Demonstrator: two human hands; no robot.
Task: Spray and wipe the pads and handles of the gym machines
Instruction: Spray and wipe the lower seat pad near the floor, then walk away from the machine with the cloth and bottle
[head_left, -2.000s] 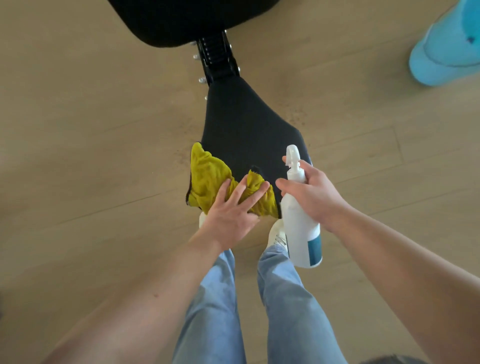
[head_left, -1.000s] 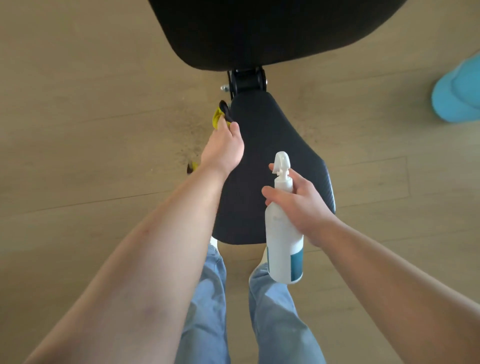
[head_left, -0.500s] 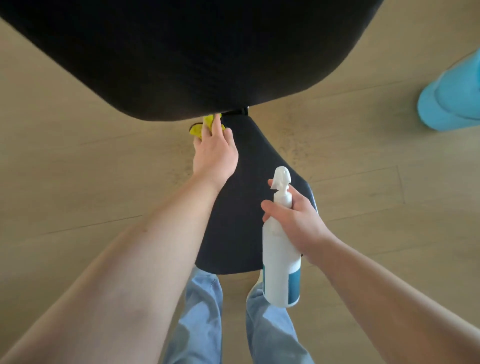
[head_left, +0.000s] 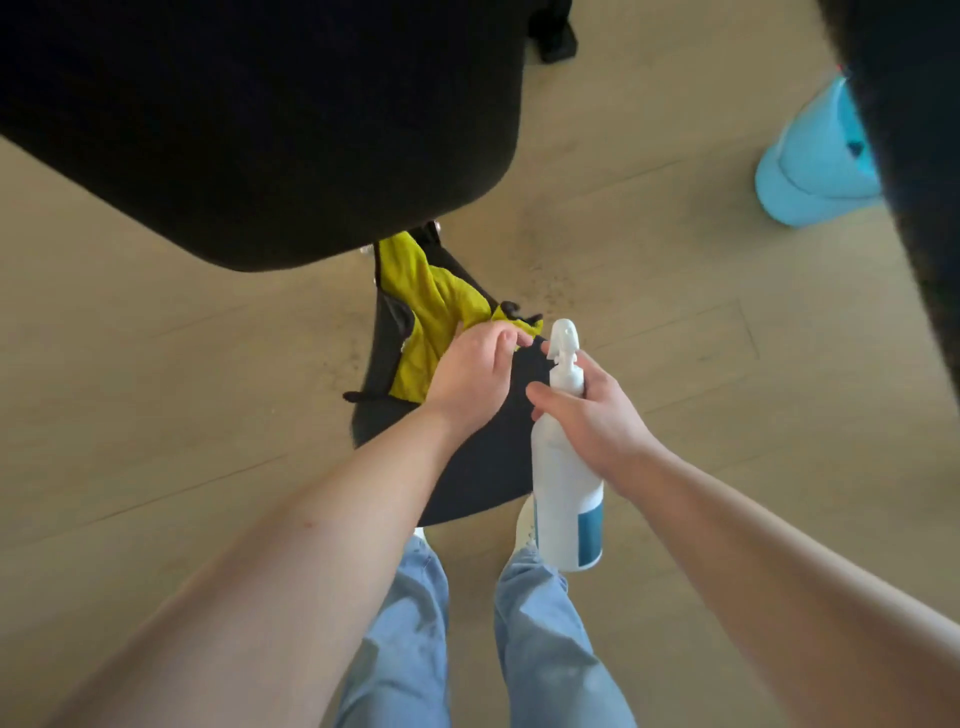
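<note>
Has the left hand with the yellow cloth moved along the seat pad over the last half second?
Yes. The left hand has drawn the yellow cloth back from the seat pad's narrow hinge end toward the person.

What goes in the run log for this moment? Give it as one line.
step: wiping seat pad | left hand: grip on yellow cloth, on pad | right hand: grip on spray bottle, upright | back pad: untouched

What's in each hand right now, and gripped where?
Left hand: yellow cloth, pinched at its near edge, lying on the seat pad. Right hand: spray bottle, wrapped around the neck below the trigger.
</note>
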